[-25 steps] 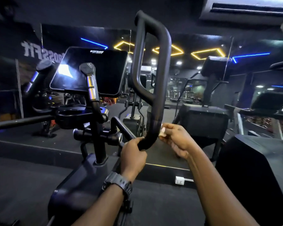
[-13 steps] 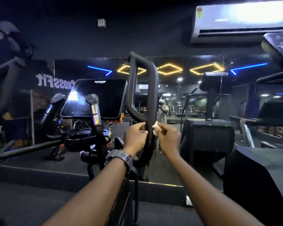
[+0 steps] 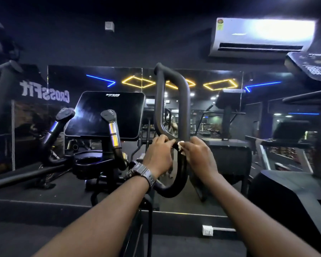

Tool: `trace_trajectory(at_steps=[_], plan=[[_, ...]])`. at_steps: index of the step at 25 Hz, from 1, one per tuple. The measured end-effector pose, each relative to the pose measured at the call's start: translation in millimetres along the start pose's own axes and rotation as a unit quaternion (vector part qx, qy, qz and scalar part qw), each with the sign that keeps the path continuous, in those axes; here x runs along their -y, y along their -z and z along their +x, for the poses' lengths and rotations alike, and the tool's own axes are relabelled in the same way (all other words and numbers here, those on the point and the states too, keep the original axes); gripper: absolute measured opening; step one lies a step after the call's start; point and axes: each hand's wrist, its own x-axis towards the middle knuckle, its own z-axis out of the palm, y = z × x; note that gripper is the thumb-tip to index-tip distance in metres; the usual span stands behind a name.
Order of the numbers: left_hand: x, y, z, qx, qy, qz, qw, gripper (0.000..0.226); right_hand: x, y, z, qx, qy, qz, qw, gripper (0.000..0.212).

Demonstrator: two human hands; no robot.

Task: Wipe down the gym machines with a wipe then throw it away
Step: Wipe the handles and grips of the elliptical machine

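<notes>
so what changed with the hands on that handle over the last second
Both hands slid up the looped handle, from its lower bend to the point where the loop closes. The left hand moved from gripping low on the bar to gripping beside the right hand, and the two now nearly touch. The white wipe stays pinched in the right hand against the bar.

Dark raised platform [image 3: 44, 193] carries gym machine [image 3: 104, 164]; white socket box [image 3: 207, 230] on front edge.

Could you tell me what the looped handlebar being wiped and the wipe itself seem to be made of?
Looped handlebar: probably metal tubing under a matte black foam or rubber sleeve; it shows almost no glare. Wipe: seemingly soft white tissue or cloth, crumpled small against the bar.
</notes>
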Motion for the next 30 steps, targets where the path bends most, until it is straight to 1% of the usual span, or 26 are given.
trace_trajectory(at_steps=[2,3,5,6,7,8,9,12,14,15,16,17,18,21,22,24,26,27,28,30], plan=[[3,13,7,-0.004,-0.059,0.081,0.995,0.037,1,7,46,-0.011,-0.021,-0.019,1.000,0.013],[5,19,13,0.010,-0.065,0.108,0.992,0.038,1,10,60,-0.009,-0.035,-0.021,0.999,0.012],[12,28,21,0.063,-0.063,0.136,0.987,0.049,3,7,48,-0.018,-0.041,-0.020,0.999,0.010],[16,30,23,0.083,-0.065,0.144,0.984,0.056,4,2,30,-0.017,-0.024,-0.021,0.999,0.007],[18,31,23,0.096,-0.068,0.151,0.981,0.061,6,-1,10,0.000,-0.002,-0.023,1.000,0.005],[19,30,21,0.101,-0.068,0.153,0.981,0.064,4,-2,2,0.020,0.011,-0.028,0.999,0.005],[19,29,21,0.101,-0.063,0.153,0.981,0.065,4,3,11,0.029,0.007,-0.024,0.999,0.008],[19,25,24,0.075,-0.051,0.132,0.987,0.063,-7,7,66,-0.013,-0.023,-0.008,1.000,0.013],[20,26,22,0.079,-0.041,0.120,0.989,0.065,-3,7,51,-0.030,-0.017,0.008,0.999,0.009],[20,28,21,0.090,-0.037,0.121,0.988,0.067,-1,5,29,-0.020,-0.003,0.010,1.000,0.006],[20,28,20,0.101,-0.036,0.127,0.986,0.070,2,4,3,0.009,0.018,0.008,1.000,0.005],[19,29,19,0.112,-0.033,0.132,0.984,0.072,3,7,-10,0.033,0.036,-0.006,0.999,0.005],[18,30,19,0.118,-0.027,0.128,0.984,0.075,1,10,-4,0.047,0.040,-0.010,0.998,0.006],[18,26,20,0.125,-0.011,0.121,0.985,0.077,-11,11,52,0.002,-0.008,-0.009,1.000,0.010],[19,25,20,0.124,-0.008,0.122,0.985,0.077,-10,9,59,-0.011,-0.026,-0.003,1.000,0.011],[18,26,19,0.129,-0.006,0.124,0.984,0.077,-6,3,41,-0.029,-0.025,0.004,0.999,0.010],[17,28,18,0.139,-0.006,0.132,0.982,0.079,0,2,7,0.015,0.007,0.005,1.000,0.010],[17,29,18,0.142,-0.006,0.135,0.981,0.079,-1,6,6,0.034,0.020,0.002,0.999,0.011],[16,30,18,0.144,-0.008,0.137,0.980,0.080,-4,10,18,0.036,0.021,0.001,0.999,0.012],[16,30,19,0.145,-0.011,0.137,0.980,0.083,-11,15,55,-0.002,0.003,0.000,1.000,0.015]])
